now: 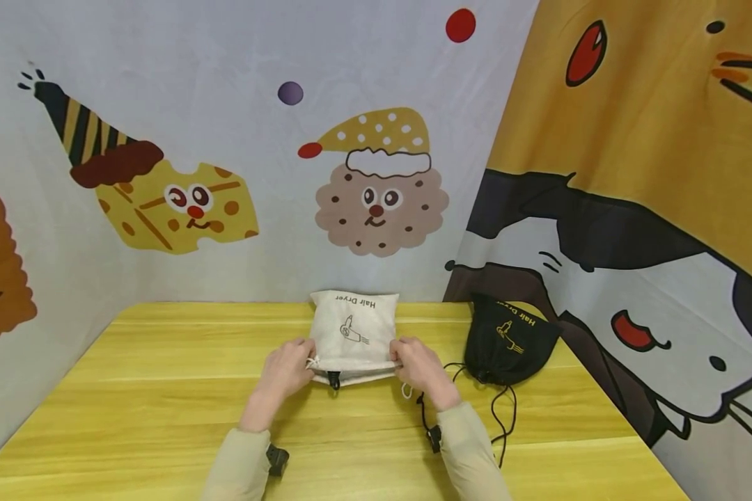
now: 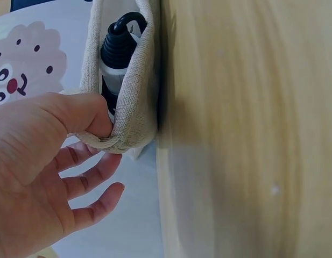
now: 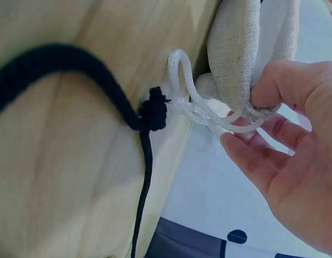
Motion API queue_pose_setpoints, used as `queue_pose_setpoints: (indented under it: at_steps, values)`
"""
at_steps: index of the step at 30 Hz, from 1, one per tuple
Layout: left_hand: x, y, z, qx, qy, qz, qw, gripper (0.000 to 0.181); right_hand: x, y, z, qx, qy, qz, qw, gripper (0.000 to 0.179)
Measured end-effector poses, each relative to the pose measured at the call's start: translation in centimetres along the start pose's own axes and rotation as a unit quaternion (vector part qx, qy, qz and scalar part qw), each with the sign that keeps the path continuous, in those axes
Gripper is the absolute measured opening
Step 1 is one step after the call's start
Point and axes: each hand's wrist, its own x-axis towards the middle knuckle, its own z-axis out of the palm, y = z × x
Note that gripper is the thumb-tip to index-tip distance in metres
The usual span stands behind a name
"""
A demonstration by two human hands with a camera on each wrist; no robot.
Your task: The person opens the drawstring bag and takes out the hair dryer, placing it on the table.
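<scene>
A cream cloth drawstring bag (image 1: 351,327) printed "Hair Dryer" lies on the table with its mouth toward me. My left hand (image 1: 288,365) pinches the left corner of the mouth, thumb inside the rim. At the right corner, my right hand (image 1: 418,363) grips the rim the same way. Between the parted edges, the left wrist view shows a black ribbed cord end (image 2: 116,51) on a white part, with a black cord bending back from it. A white drawstring loop (image 3: 182,70) hangs from the bag beside my right fingers. The rest of the bag's contents is hidden.
To the right on the wooden table (image 1: 131,390) lies a black drawstring bag (image 1: 507,351), also printed "Hair Dryer". Its knotted black cord (image 3: 146,183) trails toward my right wrist. A cartoon-printed cloth (image 1: 225,83) hangs close behind the table.
</scene>
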Motion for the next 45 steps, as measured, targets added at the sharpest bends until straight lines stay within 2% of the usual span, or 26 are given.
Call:
queue_pose_setpoints:
  at_steps: [6, 13, 19, 25, 30, 33, 37, 38, 41, 44, 45]
  values:
    - [-0.2, 0.2, -0.1, -0.007, -0.011, -0.006, 0.9999, 0.021, 0.0, -0.5, 0.3, -0.023, -0.003, -0.021, 0.9995, 0.026]
    - [-0.4, 0.7, -0.7, -0.011, -0.010, -0.001, 0.9999, 0.019, 0.7, -2.4, 1.0, -0.065, 0.012, -0.089, 0.9938, 0.032]
    - [-0.5, 1.2, -1.3, -0.007, -0.014, 0.004, 0.9999, 0.019, 1.6, -3.8, 1.3, -0.060, 0.042, -0.124, 0.9896, 0.012]
    - [-0.6, 2.4, -2.3, 0.011, -0.022, 0.011, 0.9996, 0.023, 2.3, -4.4, 1.1, -0.068, 0.100, -0.127, 0.9844, 0.005]
    - [-0.5, 4.3, -3.0, 0.017, -0.024, 0.035, 0.9990, 0.024, 2.6, -4.7, 0.7, -0.088, 0.167, -0.126, 0.9739, 0.007]
    - [-0.6, 5.5, -3.1, 0.016, -0.032, 0.050, 0.9981, 0.021, 2.8, -4.9, 0.4, -0.097, 0.196, -0.127, 0.9675, 0.008]
    - [-0.8, 6.9, -2.4, 0.004, -0.036, 0.082, 0.9960, 0.016, 3.0, -5.1, 0.0, -0.096, 0.226, -0.127, 0.9611, 0.008]
    - [-0.8, 6.9, -1.7, 0.004, -0.024, 0.098, 0.9949, 0.015, 3.1, -5.1, -0.1, -0.097, 0.233, -0.127, 0.9592, 0.009]
    - [-1.0, 7.3, -0.9, 0.015, 0.010, 0.108, 0.9940, 0.017, 3.1, -5.2, -0.4, -0.096, 0.251, -0.129, 0.9546, 0.009]
    - [-1.2, 7.7, -0.4, 0.041, 0.056, 0.091, 0.9934, 0.021, 3.2, -5.2, -0.6, -0.102, 0.265, -0.129, 0.9500, 0.008]
    - [-1.3, 8.1, -0.8, 0.045, 0.061, 0.071, 0.9946, 0.022, 3.2, -5.2, -0.7, -0.103, 0.269, -0.130, 0.9488, 0.008]
